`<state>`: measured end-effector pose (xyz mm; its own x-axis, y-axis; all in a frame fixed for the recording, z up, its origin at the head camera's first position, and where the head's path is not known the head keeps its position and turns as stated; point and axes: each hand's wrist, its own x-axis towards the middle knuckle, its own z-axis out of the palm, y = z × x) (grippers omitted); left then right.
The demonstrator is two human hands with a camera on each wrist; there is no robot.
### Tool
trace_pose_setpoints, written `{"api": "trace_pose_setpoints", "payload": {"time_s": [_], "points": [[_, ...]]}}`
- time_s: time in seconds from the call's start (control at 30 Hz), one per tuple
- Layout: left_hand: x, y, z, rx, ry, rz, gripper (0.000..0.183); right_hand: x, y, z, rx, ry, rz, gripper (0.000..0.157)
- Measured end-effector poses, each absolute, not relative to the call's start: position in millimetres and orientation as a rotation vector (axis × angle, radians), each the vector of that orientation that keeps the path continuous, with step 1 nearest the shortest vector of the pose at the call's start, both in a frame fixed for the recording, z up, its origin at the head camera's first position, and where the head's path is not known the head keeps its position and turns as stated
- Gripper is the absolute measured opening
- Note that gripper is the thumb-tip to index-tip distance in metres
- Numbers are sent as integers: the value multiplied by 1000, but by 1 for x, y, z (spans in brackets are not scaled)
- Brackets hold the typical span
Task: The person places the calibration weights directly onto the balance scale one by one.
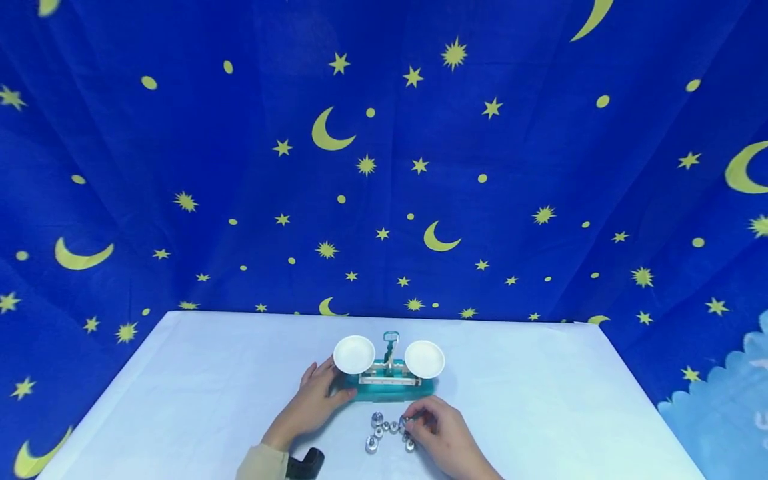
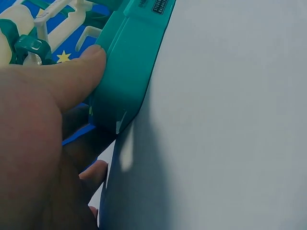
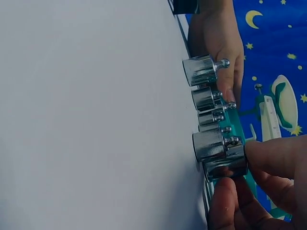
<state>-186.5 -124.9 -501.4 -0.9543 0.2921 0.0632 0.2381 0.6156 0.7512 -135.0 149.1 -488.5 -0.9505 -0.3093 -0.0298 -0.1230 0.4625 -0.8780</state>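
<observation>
A teal two-pan balance scale (image 1: 393, 393) with white pans stands on the white table. My left hand (image 1: 312, 405) grips the left end of its base; in the left wrist view the thumb (image 2: 79, 76) lies on top of the teal base (image 2: 129, 57) and the other fingers go around its far side, partly hidden. In front of the scale, several shiny metal weights (image 1: 377, 420) with small knobs stand in a cluster. At the right of the cluster my right hand (image 1: 444, 433) pinches one weight (image 3: 224, 168) between thumb and fingertips, close beside another weight (image 3: 209, 145).
The white-covered table (image 1: 240, 360) runs back to a blue curtain (image 1: 384, 200) with yellow moons and stars. A black strap or device (image 1: 306, 463) is at my left wrist, by the beige sleeve (image 1: 264, 462). Light blue scalloped cloth (image 1: 732, 393) hangs at far right.
</observation>
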Motion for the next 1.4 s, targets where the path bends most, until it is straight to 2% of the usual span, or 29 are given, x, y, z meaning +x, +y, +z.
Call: {"api": "trace_pose_setpoints", "payload": {"time_s": [1.13, 1.4], "points": [[-186, -124, -501, 441, 2773, 1255, 72, -132, 146, -486, -416, 2625, -1408, 8], [-186, -125, -502, 452, 2779, 1247, 71, -130, 146, -482, -438, 2628, -1409, 13]]}}
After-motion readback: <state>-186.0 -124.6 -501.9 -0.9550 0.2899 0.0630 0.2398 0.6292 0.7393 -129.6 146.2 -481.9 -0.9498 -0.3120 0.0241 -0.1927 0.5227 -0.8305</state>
